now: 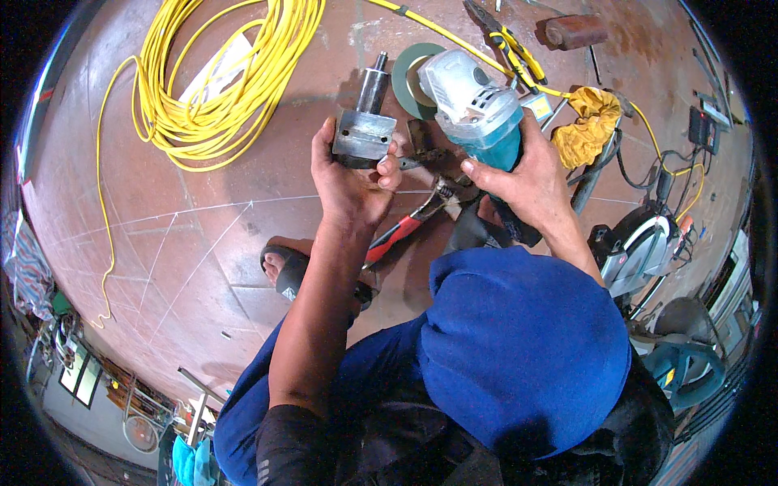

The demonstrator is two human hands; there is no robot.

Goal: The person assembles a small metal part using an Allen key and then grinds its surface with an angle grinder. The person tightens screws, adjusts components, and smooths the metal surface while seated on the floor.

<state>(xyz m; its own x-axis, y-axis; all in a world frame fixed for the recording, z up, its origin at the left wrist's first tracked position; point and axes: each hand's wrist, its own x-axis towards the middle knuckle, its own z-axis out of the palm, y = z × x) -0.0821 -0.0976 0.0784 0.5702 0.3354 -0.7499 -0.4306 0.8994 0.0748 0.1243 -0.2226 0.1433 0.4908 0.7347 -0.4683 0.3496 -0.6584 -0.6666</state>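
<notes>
My left hand (350,188) is closed round a grey metal block with a round shaft (365,136), held with the shaft pointing away from me. Dark holes show in the block's face. My right hand (531,180) grips the teal body of an angle grinder (474,101). Its silver head lies to the left of a clear cover, and a green disc (403,87) faces the metal shaft with a small gap between. Whether the disc spins cannot be made out. Below the hands, a red-handled wrench (399,235) lies near my feet.
A coil of yellow cable (146,97) lies at the far left, over a white sheet. Yellow-handled pliers (525,63), a rusty cylinder (575,31) and a crumpled yellow cloth (585,125) are at the far right. A circular-bladed machine (644,243) stands at right. My sandalled foot (285,271) is below.
</notes>
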